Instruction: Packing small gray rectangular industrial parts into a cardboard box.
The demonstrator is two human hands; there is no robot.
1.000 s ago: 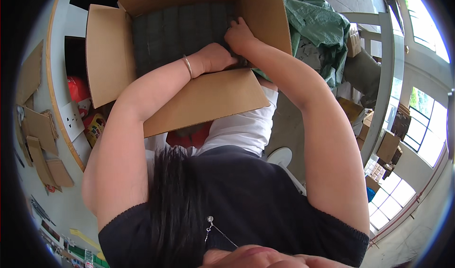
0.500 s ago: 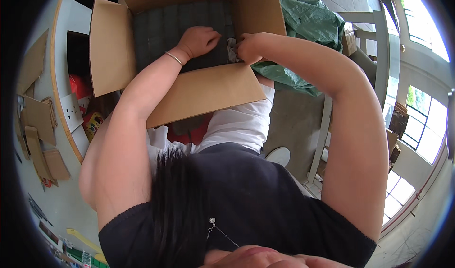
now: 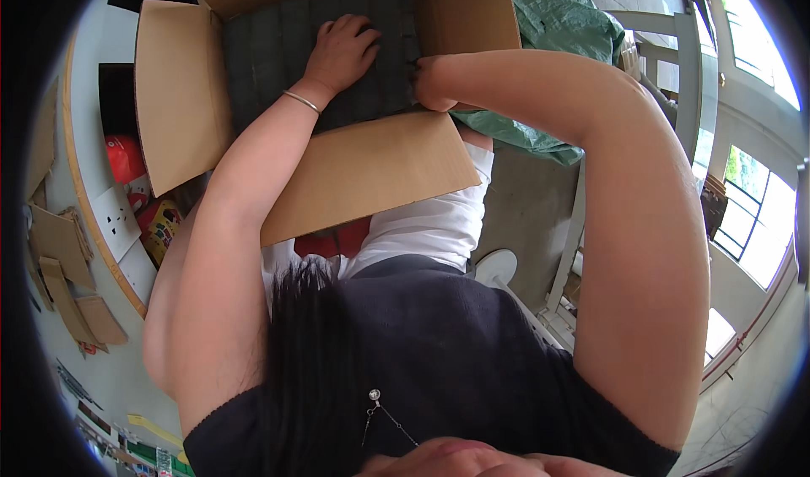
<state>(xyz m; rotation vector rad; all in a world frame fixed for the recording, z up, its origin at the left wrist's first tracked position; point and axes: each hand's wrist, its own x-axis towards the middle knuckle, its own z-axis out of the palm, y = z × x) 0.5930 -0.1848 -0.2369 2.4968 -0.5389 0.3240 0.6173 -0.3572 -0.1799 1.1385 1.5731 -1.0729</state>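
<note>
An open cardboard box (image 3: 363,173) rests in front of my lap with its flaps folded outward. Dark grey, flat-topped bundles (image 3: 270,63) fill it in close rows; what they are I cannot make out. My left hand (image 3: 343,53), with a bangle at the wrist, lies on top of the bundles, its fingers apart and nothing in them. At the right inner wall of the box, my right hand (image 3: 434,84) reaches down beside the rows. Its fingertips are mostly hidden in shadow there, so what they hold, if anything, does not show.
Green crumpled sheeting (image 3: 565,25) lies beyond the box's right side. A white-topped bench (image 3: 126,232) runs along my left, with cardboard scraps (image 3: 67,257) on it. A round white stool seat (image 3: 496,266) and a pale metal frame (image 3: 574,232) stand to the right.
My left hand has moved slightly up across the bundles and its fingers have spread. My right hand has sunk lower along the wall; the small crumpled grey piece beside it no longer shows.
</note>
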